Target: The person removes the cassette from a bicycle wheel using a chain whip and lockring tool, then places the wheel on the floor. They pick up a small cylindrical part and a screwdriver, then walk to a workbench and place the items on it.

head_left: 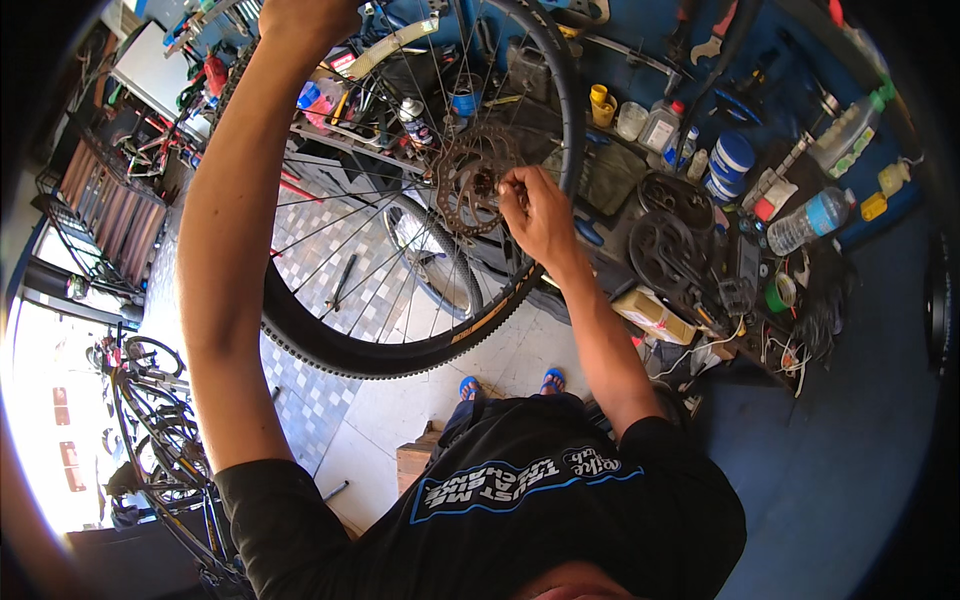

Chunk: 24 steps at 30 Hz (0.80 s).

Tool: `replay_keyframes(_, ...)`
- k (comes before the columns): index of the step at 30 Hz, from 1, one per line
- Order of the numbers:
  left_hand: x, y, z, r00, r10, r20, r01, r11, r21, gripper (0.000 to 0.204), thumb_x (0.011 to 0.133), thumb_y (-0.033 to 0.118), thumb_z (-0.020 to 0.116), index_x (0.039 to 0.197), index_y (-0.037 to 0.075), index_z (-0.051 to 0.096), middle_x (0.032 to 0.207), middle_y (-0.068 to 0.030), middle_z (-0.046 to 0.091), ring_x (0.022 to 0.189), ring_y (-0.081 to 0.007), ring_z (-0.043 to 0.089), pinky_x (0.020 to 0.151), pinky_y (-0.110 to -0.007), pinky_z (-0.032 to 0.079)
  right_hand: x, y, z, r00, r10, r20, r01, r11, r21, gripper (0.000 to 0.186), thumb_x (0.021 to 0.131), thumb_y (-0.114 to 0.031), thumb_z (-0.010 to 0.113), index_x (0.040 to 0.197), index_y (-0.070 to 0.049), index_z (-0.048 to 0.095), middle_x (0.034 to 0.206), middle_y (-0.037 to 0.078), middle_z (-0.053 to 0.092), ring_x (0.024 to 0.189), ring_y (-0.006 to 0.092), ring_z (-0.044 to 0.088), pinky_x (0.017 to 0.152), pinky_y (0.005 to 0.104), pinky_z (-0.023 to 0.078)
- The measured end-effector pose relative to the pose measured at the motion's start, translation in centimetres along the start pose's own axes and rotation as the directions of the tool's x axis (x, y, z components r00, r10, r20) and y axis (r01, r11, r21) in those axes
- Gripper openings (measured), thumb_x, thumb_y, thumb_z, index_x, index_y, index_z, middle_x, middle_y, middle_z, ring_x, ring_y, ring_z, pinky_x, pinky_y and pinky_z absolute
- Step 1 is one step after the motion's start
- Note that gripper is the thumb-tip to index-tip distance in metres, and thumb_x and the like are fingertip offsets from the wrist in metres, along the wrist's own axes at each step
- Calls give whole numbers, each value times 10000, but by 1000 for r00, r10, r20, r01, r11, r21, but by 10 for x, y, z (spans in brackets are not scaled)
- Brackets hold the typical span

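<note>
A bicycle wheel (515, 297) with a black knobbly tyre is raised in front of me. Near its middle sits a brownish brake disc (455, 200), around the hub (484, 182). My left hand (308, 18) is closed at the wheel's upper left edge, its fingertips hidden by the hand and the top of the picture. With thumb and fingers pinched together, my right hand (541, 212) is at the hub, over the right part of the disc. Whatever small thing lies between those fingers is hidden.
A crowded workbench (610, 180) runs behind the wheel and to the right, with bottles, tubs and a chainring crank (665, 250). Tools hang on the blue wall. Bicycles (165, 450) stand at the left. A wooden box (413, 462) is by my feet on the tiled floor.
</note>
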<state>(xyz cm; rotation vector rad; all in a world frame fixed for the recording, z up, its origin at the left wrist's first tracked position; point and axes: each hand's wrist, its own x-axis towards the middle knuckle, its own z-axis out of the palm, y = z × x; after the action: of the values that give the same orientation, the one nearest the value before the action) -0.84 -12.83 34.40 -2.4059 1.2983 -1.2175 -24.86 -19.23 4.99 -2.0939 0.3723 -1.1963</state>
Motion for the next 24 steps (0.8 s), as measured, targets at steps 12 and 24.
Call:
replay_keyframes(12,1,3,-7,999,-4,41,5,1000,-11,353,823,118,685,1148,6,604,894,-194,745,840,-350,753,704,-455,607,10,3,20,993,-90,-76,81,989,-121,132,929,-137,728,979,-62,632,895,97,656,741,288,696,626,404,554)
replay_keyframes(24,-3,-2,0,999,6,-35,-7,1000,-18,314,833,107,669,1126,7,617,908,-198,746,854,-350,754,714,-456,606,6,-2,19,1000,23,-14,-24,997,-67,137,926,-148,723,991,-48,655,932,110,683,771,294,714,648,407,564)
